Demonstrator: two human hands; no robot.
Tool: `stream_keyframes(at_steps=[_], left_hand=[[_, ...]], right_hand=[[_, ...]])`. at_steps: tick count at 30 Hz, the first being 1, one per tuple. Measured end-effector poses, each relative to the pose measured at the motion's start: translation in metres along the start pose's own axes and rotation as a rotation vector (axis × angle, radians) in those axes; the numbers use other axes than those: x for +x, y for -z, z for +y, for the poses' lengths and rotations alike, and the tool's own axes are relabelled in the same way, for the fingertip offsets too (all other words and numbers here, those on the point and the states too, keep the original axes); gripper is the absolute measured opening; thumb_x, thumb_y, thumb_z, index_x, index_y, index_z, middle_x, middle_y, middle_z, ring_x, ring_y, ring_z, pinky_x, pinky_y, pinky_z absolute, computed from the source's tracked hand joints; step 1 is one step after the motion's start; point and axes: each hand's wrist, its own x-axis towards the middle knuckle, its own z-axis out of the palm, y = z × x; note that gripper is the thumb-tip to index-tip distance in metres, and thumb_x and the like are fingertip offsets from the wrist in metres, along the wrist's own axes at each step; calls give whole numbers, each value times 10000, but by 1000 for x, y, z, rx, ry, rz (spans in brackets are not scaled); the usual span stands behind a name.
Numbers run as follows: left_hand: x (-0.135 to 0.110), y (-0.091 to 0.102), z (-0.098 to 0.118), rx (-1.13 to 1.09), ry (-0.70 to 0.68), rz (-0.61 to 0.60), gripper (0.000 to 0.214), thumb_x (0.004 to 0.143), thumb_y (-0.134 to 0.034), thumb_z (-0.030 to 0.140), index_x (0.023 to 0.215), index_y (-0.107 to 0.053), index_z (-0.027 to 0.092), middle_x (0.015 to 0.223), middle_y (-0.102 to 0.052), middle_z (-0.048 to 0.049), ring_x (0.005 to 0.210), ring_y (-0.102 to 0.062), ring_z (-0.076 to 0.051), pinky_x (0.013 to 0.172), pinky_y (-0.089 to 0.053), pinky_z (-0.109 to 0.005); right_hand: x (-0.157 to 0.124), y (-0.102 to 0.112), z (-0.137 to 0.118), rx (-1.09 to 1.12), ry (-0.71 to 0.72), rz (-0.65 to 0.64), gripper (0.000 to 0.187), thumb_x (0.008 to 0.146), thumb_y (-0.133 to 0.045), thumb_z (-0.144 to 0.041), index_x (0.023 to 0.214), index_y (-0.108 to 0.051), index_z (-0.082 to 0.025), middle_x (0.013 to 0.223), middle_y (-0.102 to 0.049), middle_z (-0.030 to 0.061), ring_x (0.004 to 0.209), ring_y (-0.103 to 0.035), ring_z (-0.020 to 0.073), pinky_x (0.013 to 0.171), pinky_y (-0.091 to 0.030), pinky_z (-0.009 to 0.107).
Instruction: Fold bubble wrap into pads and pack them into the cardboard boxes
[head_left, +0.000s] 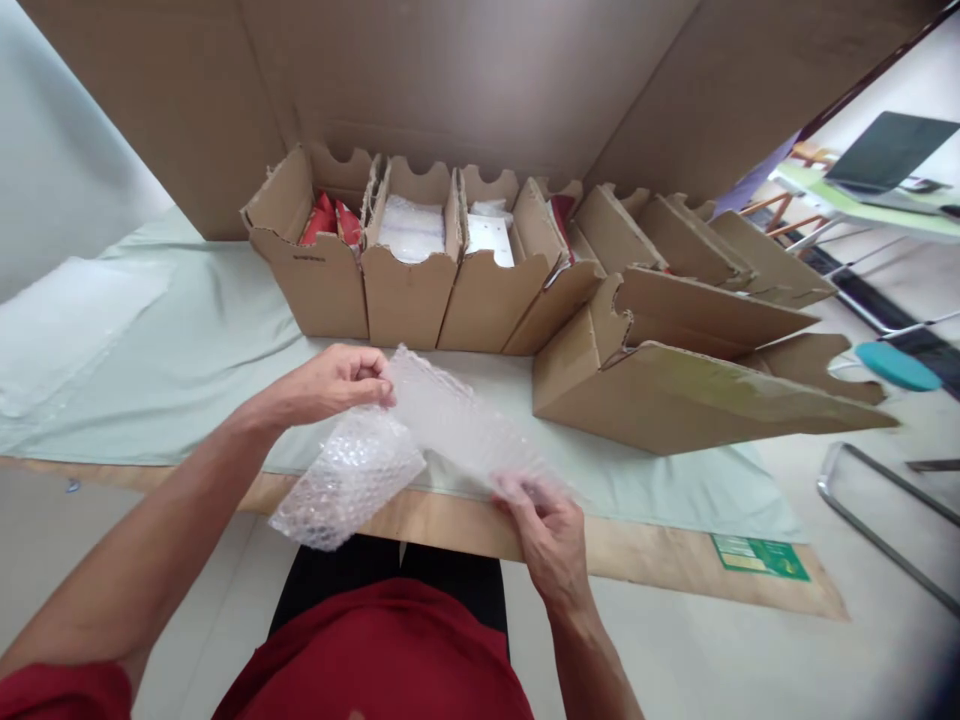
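A sheet of clear bubble wrap point(420, 430) hangs between my two hands above the near edge of the table. My left hand point(334, 383) pinches its upper left corner, fingers closed. My right hand point(546, 530) pinches its lower right edge, fingers closed. The left part of the sheet folds over and droops below the table edge. Behind it stands a row of open cardboard bins point(405, 290), some holding red packets point(328, 222) and white bubble-wrapped items point(411, 228).
A pale green cloth point(150, 350) covers the wooden table point(675, 570). Further cardboard bins point(675, 390) lean and lie tipped at the right. A large cardboard wall point(450, 80) rises behind. A green label point(759, 557) sticks to the table's front right.
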Motion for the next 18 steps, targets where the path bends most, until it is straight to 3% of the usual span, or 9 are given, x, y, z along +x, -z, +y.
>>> stream_keyframes(at_steps=[3, 6, 9, 11, 13, 15, 17, 18], left_hand=[[16, -1, 16, 43, -9, -78, 167, 796, -683, 364, 814, -661, 199, 835, -755, -14, 829, -697, -165, 754, -513, -283], [23, -10, 28, 120, -26, -138, 138, 810, -648, 343, 824, -654, 206, 819, -732, 1, 811, -679, -155, 726, -498, -274], [20, -21, 37, 258, -71, -137, 139, 823, -612, 342, 826, -653, 208, 775, -704, 10, 711, -618, -136, 627, -437, -255], [17, -27, 44, 355, -113, -110, 146, 829, -592, 342, 815, -648, 208, 737, -682, 16, 654, -572, -127, 591, -405, -254], [13, -32, 49, 423, -145, -72, 155, 837, -575, 343, 811, -645, 208, 714, -669, 18, 641, -560, -129, 597, -405, -257], [11, -36, 49, 449, -153, -40, 157, 835, -573, 350, 825, -644, 210, 745, -681, 10, 683, -588, -143, 635, -428, -262], [9, -37, 40, 481, -127, -37, 154, 811, -590, 360, 830, -639, 215, 775, -688, 3, 713, -602, -159, 648, -432, -265], [7, -37, 33, 504, -103, -53, 148, 794, -598, 363, 809, -628, 218, 761, -678, 3, 696, -591, -161, 630, -419, -263]], right_hand=[[-11, 17, 6, 71, -19, 29, 286, 910, -715, -452, 1069, -754, -218, 1066, -782, 92, 929, -729, 251, 792, -591, 359], [-7, 32, -4, 179, 108, 48, 433, 975, -611, -524, 1299, -685, -246, 1326, -704, 122, 1159, -686, 289, 875, -588, 399], [3, 42, -27, 227, 244, -51, 629, 968, -541, -668, 1457, -578, -274, 1478, -606, 121, 1318, -601, 318, 980, -560, 450], [12, 42, -43, 188, 255, -119, 732, 921, -613, -689, 1524, -499, -289, 1523, -567, 116, 1348, -581, 318, 1030, -539, 463], [20, 38, -54, 88, 227, -110, 724, 880, -732, -591, 1498, -516, -283, 1424, -647, 114, 1248, -649, 296, 1009, -548, 453], [26, 34, -57, -29, 203, -52, 464, 875, -771, -456, 1282, -677, -256, 1128, -768, 73, 1008, -723, 248, 916, -574, 418], [28, 34, -54, -87, 201, 5, 173, 898, -733, -381, 986, -749, -232, 847, -761, 25, 803, -708, 204, 810, -580, 377], [28, 36, -50, -81, 203, 34, 142, 907, -715, -366, 895, -743, -227, 779, -742, 14, 747, -693, 192, 771, -579, 361]])
